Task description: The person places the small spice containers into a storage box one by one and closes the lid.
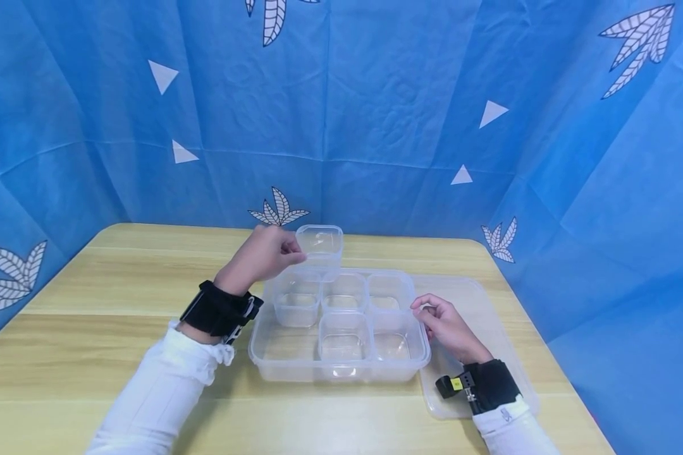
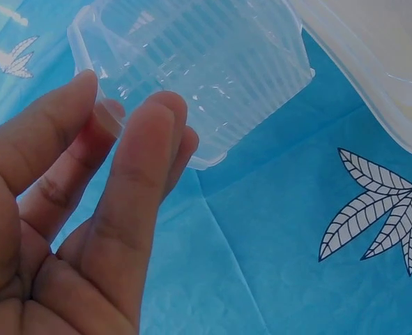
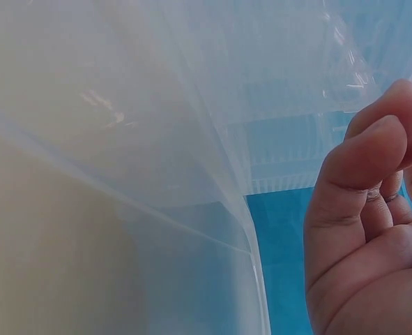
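My left hand (image 1: 269, 251) pinches the rim of a small clear plastic container (image 1: 326, 245), holding it raised over the back edge of a large clear box (image 1: 284, 373). The left wrist view shows the thumb and fingertips at the edge of that container (image 2: 192, 84), which has ribbed walls. Several similar small cups (image 1: 344, 341) stand in the box, while its front left part shows bare floor. At the box's right rim, my right hand (image 1: 446, 325) has its thumb and bent fingers together; the right wrist view partly hides their contact with the rim.
A flat translucent lid (image 1: 489, 328) lies on the wooden table (image 1: 91, 341), right of the box and under my right hand. A blue patterned cloth (image 1: 398, 114) hangs behind the table and along its sides.
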Motion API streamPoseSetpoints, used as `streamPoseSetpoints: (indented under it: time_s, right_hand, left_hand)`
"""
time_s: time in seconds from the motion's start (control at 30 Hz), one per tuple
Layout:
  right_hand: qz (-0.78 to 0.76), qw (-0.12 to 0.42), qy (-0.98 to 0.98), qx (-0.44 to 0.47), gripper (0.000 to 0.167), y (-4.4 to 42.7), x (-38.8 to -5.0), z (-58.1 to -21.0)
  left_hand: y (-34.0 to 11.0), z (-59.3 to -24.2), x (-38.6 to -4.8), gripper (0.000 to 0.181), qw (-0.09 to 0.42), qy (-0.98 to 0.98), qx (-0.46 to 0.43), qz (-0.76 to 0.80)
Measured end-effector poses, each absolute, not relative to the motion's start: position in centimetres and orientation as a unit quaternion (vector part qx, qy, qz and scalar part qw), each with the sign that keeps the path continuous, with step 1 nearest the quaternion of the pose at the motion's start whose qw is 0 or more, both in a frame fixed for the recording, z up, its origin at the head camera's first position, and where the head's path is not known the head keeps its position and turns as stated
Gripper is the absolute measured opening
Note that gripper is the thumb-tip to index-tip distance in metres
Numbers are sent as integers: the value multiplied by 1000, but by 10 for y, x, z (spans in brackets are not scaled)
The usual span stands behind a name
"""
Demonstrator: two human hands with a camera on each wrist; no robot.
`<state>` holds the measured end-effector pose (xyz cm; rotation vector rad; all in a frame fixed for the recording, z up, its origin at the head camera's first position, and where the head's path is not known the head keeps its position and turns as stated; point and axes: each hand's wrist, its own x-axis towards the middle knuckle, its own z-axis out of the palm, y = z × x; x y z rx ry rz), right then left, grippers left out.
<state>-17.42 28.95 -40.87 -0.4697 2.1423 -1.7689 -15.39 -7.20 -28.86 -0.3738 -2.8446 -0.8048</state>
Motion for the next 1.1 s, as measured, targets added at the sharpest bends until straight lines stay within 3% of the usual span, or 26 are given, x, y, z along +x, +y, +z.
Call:
streamPoseSetpoints:
  time_s: [0.3, 1.1]
  right_hand:
    - [-627, 164, 743, -166, 26, 289, -175, -409]
    - [-617, 150, 758, -148, 22, 287, -174, -408]
  left_hand:
    - [-72, -290, -142, 13, 103, -946, -140, -273]
    - [-82, -297, -109, 9, 106, -940, -135, -295]
